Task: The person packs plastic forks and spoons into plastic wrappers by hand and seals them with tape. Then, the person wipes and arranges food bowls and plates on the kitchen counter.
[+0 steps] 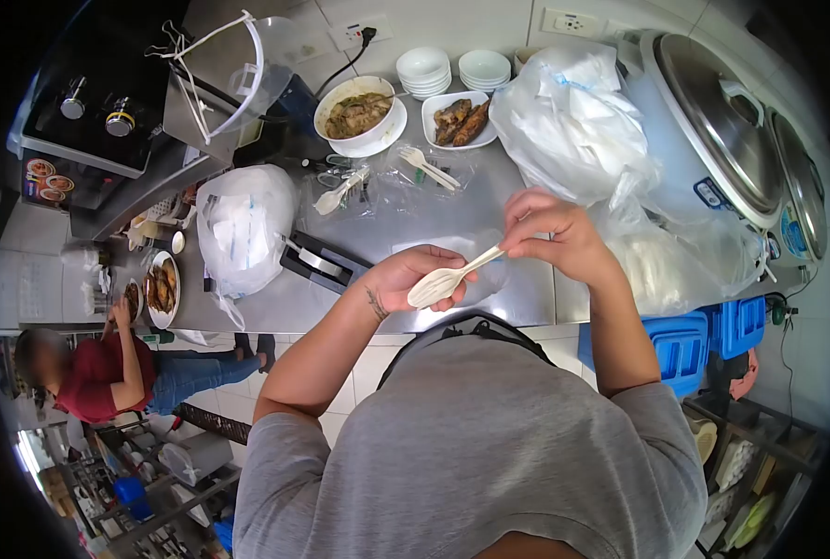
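Observation:
A cream disposable spoon [436, 288] lies slantwise between my hands above the steel counter [489, 200]; a matching fork seems to be nested with it. My left hand [398, 279] is closed around the bowl end, thumb on top. With thumb and fingertips, my right hand [555, 233] pinches the far end of the handle. Behind them, more cream spoon-and-fork sets [342, 193] lie on the counter, beside crumpled clear plastic wrappers [387, 200]. A black tape dispenser [322, 265] stands just left of my left hand.
White plastic bags [573, 116] crowd the right, before large rice cookers [713, 112]. Another full bag [247, 228] stands left. At the back are a stew bowl [359, 112], a fried-food dish [462, 121] and stacked bowls [424, 70]. A co-worker [108, 373] works at far left.

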A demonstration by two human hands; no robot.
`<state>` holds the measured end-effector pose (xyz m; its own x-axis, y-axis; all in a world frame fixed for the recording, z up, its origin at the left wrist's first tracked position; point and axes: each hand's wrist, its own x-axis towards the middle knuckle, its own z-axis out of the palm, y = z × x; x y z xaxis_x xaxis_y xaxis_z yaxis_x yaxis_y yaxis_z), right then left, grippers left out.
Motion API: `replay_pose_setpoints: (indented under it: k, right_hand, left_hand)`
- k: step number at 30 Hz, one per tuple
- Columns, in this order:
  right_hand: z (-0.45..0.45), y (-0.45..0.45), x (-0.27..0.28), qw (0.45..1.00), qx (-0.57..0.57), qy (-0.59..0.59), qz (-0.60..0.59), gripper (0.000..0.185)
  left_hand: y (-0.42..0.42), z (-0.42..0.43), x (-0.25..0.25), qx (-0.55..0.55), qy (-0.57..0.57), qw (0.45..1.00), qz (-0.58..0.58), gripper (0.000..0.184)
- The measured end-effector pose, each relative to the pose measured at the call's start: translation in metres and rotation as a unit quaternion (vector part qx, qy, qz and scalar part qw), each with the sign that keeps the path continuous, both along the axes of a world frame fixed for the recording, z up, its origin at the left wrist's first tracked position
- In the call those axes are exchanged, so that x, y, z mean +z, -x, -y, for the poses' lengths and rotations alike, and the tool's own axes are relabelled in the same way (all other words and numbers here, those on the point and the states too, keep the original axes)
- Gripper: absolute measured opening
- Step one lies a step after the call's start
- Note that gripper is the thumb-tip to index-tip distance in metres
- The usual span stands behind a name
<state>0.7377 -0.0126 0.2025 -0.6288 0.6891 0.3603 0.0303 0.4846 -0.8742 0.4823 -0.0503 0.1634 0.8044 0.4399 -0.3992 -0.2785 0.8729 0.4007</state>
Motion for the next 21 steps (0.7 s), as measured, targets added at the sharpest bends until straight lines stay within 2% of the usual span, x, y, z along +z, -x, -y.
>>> replay_pose_setpoints:
  k: [3,6,9,10,12,15,20,21]
  right_hand:
    - [0.02,-0.004,-0.009,0.991,-0.003,0.133,-0.017,0.013]
    - [0.035,-0.008,-0.018,0.983,-0.018,0.181,-0.005,0.012]
    - [0.051,-0.013,-0.029,0.982,-0.052,0.172,0.06,0.011]
    - [0.057,-0.015,-0.032,0.979,-0.055,0.19,0.049,0.012]
    - [0.071,-0.019,-0.04,0.972,-0.057,0.228,0.03,0.012]
    - [0.09,-0.022,-0.063,0.891,-0.119,0.426,-0.103,0.011]
    - [0.106,-0.029,-0.082,0.864,-0.197,0.449,-0.115,0.007]
    - [0.107,-0.034,-0.086,0.863,-0.203,0.445,-0.129,0.006]
  left_hand:
    - [-0.006,0.014,-0.002,-0.001,0.004,1.0,-0.01,0.029]
    - [-0.011,0.026,0.001,-0.014,0.022,0.995,-0.095,0.029]
    - [-0.02,0.038,0.015,-0.071,-0.099,0.981,-0.149,0.03]
    - [-0.022,0.039,0.016,-0.123,-0.144,0.963,-0.192,0.031]
    - [-0.023,0.046,0.007,-0.135,-0.147,0.962,-0.185,0.03]
    - [-0.023,0.054,-0.002,-0.146,-0.136,0.963,-0.18,0.029]
    - [-0.032,0.057,-0.019,-0.163,-0.149,0.958,-0.184,0.028]
    - [-0.037,0.057,-0.021,-0.111,-0.176,0.95,-0.235,0.03]
